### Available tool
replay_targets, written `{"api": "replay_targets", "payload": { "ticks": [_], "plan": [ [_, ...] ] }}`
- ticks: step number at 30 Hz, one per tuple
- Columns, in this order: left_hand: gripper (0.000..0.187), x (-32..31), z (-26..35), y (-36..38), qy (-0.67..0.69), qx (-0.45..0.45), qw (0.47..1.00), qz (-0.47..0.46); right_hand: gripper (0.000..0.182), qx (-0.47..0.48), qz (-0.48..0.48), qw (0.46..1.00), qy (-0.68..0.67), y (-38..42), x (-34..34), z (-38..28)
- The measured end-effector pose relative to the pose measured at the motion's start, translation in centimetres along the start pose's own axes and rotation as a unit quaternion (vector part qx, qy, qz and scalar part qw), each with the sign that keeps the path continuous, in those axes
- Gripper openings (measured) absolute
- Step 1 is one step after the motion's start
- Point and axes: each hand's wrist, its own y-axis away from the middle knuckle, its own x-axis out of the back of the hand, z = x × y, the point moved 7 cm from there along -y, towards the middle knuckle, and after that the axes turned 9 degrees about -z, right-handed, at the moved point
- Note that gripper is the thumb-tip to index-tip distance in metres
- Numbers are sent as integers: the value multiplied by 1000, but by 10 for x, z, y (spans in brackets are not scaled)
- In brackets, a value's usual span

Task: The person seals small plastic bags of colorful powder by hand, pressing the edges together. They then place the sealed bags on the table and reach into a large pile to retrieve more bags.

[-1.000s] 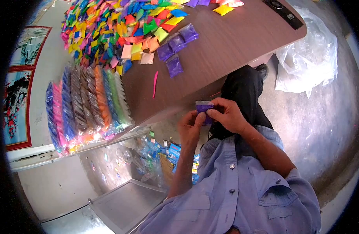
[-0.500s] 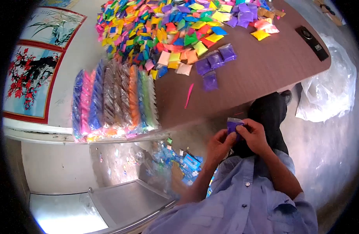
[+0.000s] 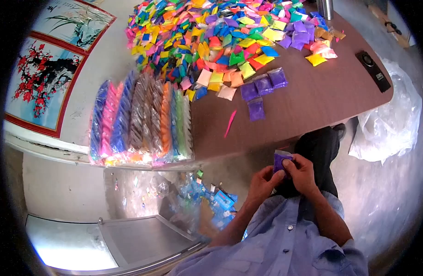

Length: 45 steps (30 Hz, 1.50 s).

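Note:
A small purple packet (image 3: 280, 160) with a clear edge is held up in front of my body, just off the table's near edge. My left hand (image 3: 264, 182) pinches its lower left part between thumb and fingers. On its right side, my right hand (image 3: 300, 174) grips it, with the thumb pressed on its face. Beyond my hands, several purple packets (image 3: 263, 86) lie in a row on the brown table, and one more purple packet (image 3: 256, 109) sits just below that row. A thin pink strip (image 3: 230, 123) rests to their left.
A large heap of colourful packets (image 3: 207, 37) covers the far part of the table (image 3: 312, 92). Long bags of twisted coloured pieces (image 3: 138, 119) line the left side. A black device (image 3: 373, 71) and a metal cylinder (image 3: 325, 9) stand right. White plastic (image 3: 381, 119) hangs beyond the edge.
The camera view has shifted, so the table contents appear slightly right and lower. Both hands still hold the purple packet, with little change in grip.

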Motion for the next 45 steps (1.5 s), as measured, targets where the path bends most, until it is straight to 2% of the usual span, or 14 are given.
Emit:
{"api": "replay_targets", "payload": {
  "ticks": [3, 6, 8, 10, 13, 14, 17, 21, 25, 27, 31, 34, 36, 45],
  "plan": [
    [29, -2, -5, -1, 2, 0, 1000, 1, 20, -27, -9, 999, -30, 0, -1, -3],
    [30, 2, -12, -6, -14, -23, 1000, 4, 20, 8, -7, 998, -65, 1, -8, -14],
    [30, 3, -13, -7, -26, -38, 999, -1, 21, -13, -24, 999, -46, 1, -7, -10],
    [29, 3, -12, -5, -24, 6, 1000, -8, 21, -21, -51, 998, 16, 2, -5, -9],
    [31, 5, -16, -7, -18, -24, 999, -23, 21, -36, -49, 997, -48, 4, -6, -8],
    [31, 5, -16, -8, -18, -31, 999, -24, 21, -18, -32, 999, -19, 2, -3, -5],
    [32, 5, -2, -6, 86, -46, 995, 4, 21, -57, -58, 996, -28, 2, -3, -6],
    [29, 15, -10, -13, 18, -49, 998, 38, 21, 16, -85, 996, 29, 3, -9, -6],
    [26, 14, -1, -9, -41, -70, 995, 66, 24, -1, -66, 997, 41, 5, -10, -8],
    [25, 15, -3, -11, -32, -80, 994, 63, 24, 4, -41, 999, -31, 5, -8, -9],
    [23, 15, 1, -9, -61, -88, 993, 40, 21, -8, -26, 1000, -3, 1, 0, 3],
    [23, 11, 1, -7, 25, -71, 996, 44, 18, 0, -39, 999, 37, 3, -3, 2],
    [24, 13, -4, -8, 25, -61, 997, 43, 15, 40, -49, 998, 30, 3, -7, 1],
    [20, 15, -23, -11, -2, -82, 995, 52, 14, 39, -39, 997, 45, 3, -3, -8]
  ]
}}
